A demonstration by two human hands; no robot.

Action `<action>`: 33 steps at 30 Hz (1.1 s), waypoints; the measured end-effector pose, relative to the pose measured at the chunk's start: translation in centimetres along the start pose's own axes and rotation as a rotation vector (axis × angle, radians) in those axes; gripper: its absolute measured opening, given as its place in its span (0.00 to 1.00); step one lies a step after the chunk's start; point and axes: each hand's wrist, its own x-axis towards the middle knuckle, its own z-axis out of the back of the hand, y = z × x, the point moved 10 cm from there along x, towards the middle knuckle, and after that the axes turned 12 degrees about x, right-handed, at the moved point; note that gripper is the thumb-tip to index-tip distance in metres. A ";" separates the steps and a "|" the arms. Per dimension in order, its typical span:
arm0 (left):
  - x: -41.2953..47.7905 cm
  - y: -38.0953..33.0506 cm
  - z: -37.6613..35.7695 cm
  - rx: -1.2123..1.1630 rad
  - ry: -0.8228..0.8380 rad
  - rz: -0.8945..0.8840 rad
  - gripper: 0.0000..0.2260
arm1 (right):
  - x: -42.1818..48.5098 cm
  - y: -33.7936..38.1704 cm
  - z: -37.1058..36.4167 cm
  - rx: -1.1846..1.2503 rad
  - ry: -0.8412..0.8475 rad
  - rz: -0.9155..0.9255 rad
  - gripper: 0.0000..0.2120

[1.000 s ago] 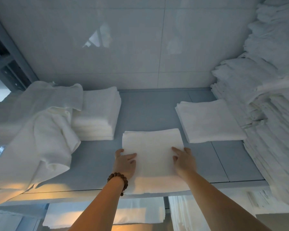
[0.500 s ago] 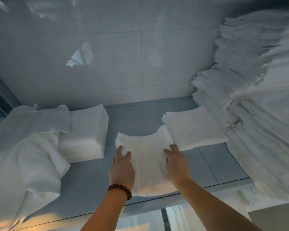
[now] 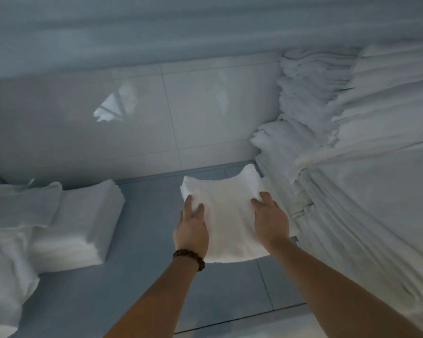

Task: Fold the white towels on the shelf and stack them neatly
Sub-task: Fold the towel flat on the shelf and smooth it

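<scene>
The folded towel [image 3: 226,215] is lifted off the grey shelf [image 3: 142,240], sagging in the middle, its far corners raised toward the back wall. The left hand [image 3: 191,230] grasps its left edge and the right hand [image 3: 270,220] its right edge, each grip clenched on cloth. A short stack [image 3: 269,186] seems to lie just behind it, though motion blur hides most of it. To land it well, keep both edges level and square the corners before letting go.

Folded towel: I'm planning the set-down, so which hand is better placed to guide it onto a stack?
Right, probably. The right hand grips the towel edge nearest the tall pile; the left hand holds the far side.
</scene>
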 end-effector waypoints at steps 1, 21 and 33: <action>0.4 -1.3 -0.7 0.011 0.009 -0.007 0.18 | 0.7 -1.1 0.3 -0.011 0.010 0.001 0.13; 2.3 -7.6 -12.6 0.171 0.237 -0.082 0.24 | 3.9 -9.1 -6.8 -0.192 0.250 0.169 0.24; 1.6 -5.6 -15.0 0.198 0.475 -0.062 0.24 | 3.1 -11.6 -9.2 -0.150 0.420 -0.040 0.29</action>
